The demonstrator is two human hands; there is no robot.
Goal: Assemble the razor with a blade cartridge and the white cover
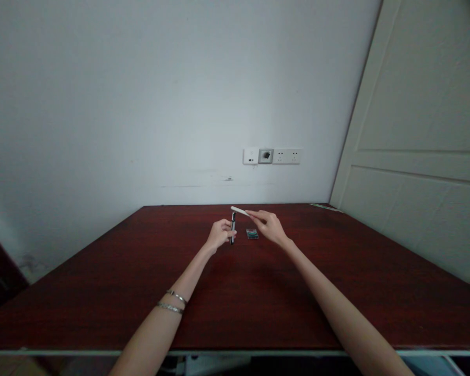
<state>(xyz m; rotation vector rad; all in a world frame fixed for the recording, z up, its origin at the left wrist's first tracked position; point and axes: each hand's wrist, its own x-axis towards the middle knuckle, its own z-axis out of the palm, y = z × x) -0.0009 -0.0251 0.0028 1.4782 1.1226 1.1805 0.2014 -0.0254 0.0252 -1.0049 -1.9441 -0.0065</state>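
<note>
My left hand (220, 234) is closed round a slim dark device (233, 227) that stands upright above the dark red table (235, 292). My right hand (269, 225) pinches a thin white cover piece (240, 211) at its near end, holding it just above and to the right of the dark device's top. A small dark green packet (252, 234) lies flat on the table between the two hands, closer to my right hand. Two silver bracelets (173, 302) circle my left forearm.
A white wall stands behind the table, with a strip of wall sockets (272, 156) above the table's far edge. A pale door (419, 151) fills the right side. The table's near edge (235, 352) runs along the bottom.
</note>
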